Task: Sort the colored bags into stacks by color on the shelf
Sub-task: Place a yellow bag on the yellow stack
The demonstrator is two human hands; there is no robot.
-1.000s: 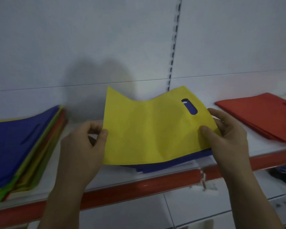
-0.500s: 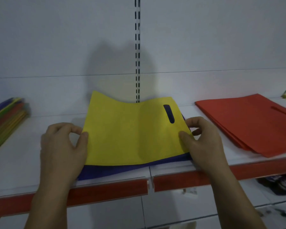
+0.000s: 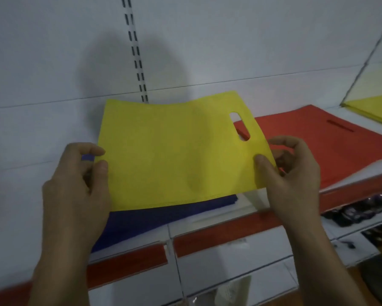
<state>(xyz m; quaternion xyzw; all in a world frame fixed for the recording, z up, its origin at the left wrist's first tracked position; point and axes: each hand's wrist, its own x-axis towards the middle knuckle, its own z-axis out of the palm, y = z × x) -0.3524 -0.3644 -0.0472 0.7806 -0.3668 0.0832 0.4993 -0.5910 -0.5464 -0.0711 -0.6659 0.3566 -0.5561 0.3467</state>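
The yellow bag point(image 3: 174, 155) has lifted rightward over the white shelf point(image 3: 20, 206), both hands point(image 3: 75, 184) point(image 3: 293, 173) pinching it.

Back wall point(image 3: 251, 40): plain white panels, with one horizontal seam point(image 3: 53, 102) across the width. A slotted upright point(image 3: 134, 47) with paired dark slots runs down the wall to shelf level. A broad, soft shadow point(image 3: 106, 62) lies on the wall around the upright. Shelf point(image 3: 15, 206): white deck, with a red front strip point(image 3: 225, 230) that is broken by a joint between two sections. Below it are white panels point(image 3: 229, 270). Dark goods point(image 3: 359, 209) at lower right are blurred, kind not determinable. Light is dim and grey.
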